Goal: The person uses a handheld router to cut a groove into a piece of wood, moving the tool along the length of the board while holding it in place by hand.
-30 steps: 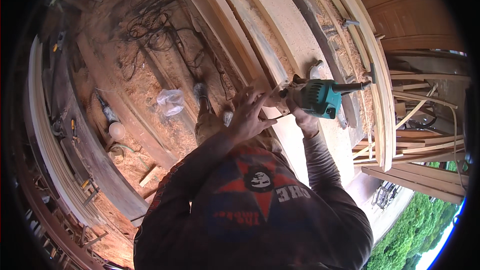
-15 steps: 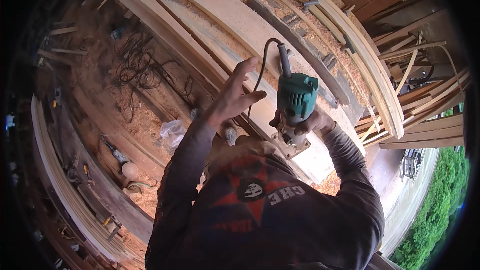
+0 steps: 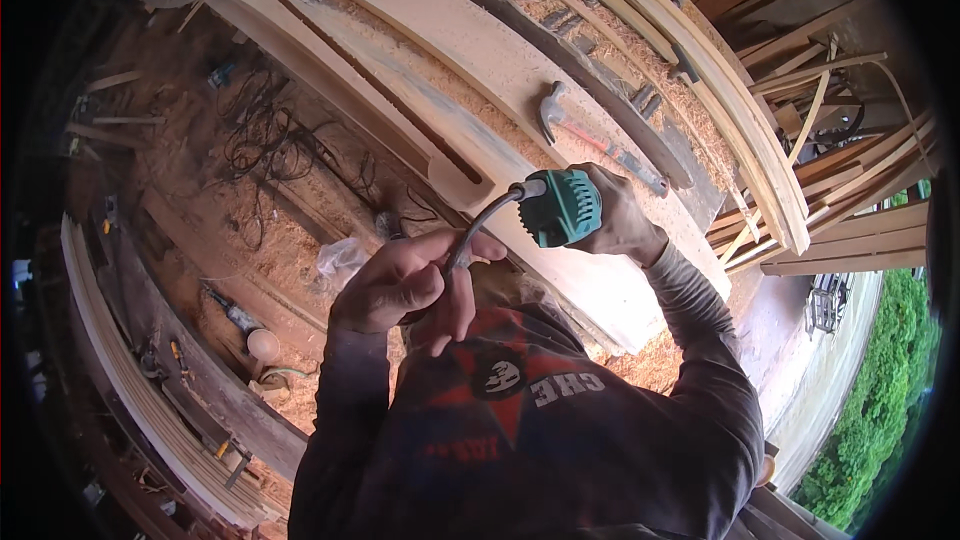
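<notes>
My right hand (image 3: 617, 218) is wrapped round the body of a teal trim router (image 3: 563, 208), held tipped over above the pale board. A grey power cord (image 3: 480, 220) leaves the router's end and curves down to my left hand (image 3: 415, 285). The fingers of that hand are curled round the cord, in front of my shirt. Below lies a long pale plank (image 3: 400, 25) on the bench. Beside it, a second plank (image 3: 462, 182) has a long slot with a rounded end. The router's base is hidden from this side.
A claw hammer (image 3: 600, 143) lies on the plank beyond the router. Curved boards (image 3: 740, 150) and wood shavings line the far right. Tangled cables (image 3: 265, 135), a plastic bag (image 3: 343, 258) and an angle grinder (image 3: 232, 310) lie to the left amid sawdust.
The router has been tilted, its cord end swinging from pointing away to pointing left. My left hand has dropped from open in the air and closed round the cord. The hammer has come into view.
</notes>
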Demonstrator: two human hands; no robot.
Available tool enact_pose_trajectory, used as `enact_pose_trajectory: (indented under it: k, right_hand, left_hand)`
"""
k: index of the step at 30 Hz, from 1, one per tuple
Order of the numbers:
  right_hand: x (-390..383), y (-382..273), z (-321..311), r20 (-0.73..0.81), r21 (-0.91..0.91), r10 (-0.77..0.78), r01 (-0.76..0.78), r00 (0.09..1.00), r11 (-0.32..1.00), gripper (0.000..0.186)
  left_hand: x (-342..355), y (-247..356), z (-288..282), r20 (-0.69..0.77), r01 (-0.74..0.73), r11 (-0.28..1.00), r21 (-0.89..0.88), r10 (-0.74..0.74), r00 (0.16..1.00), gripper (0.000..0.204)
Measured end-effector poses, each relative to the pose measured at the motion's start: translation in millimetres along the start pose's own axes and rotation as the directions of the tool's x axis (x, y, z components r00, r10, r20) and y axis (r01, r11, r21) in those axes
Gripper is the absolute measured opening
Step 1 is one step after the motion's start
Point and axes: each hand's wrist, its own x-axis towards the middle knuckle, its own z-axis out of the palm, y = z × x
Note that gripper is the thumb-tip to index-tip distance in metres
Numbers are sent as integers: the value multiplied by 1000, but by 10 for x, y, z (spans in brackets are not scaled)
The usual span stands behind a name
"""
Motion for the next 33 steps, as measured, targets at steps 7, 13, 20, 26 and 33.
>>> enact_pose_trajectory:
  k: [7, 13, 20, 26, 33]
  right_hand:
    - [902, 99, 410, -62, 464, -228, 231, 972, 855, 72]
    - [1091, 637, 676, 1, 245, -328, 318, 945, 916, 45]
    - [1269, 754, 817, 31, 355, -347, 314, 937, 881, 49]
    - [1467, 335, 863, 55, 694, -239, 135, 970, 707, 54]
    - [1444, 537, 1049, -3, 559, -124, 105, 992, 822, 53]
  left_hand:
    - [428, -828, -96, -592, -25, 997, -78, -26, 805, 42]
    - [644, -502, -141, -482, 99, 991, 87, -46, 875, 54]
    - [665, -650, -450, -593, 122, 876, 466, 208, 778, 70]
    - [684, -961, -975, -469, 141, 472, 870, 707, 528, 109]
    - [673, -1072, -1376, -531, 394, 367, 843, 687, 496, 113]
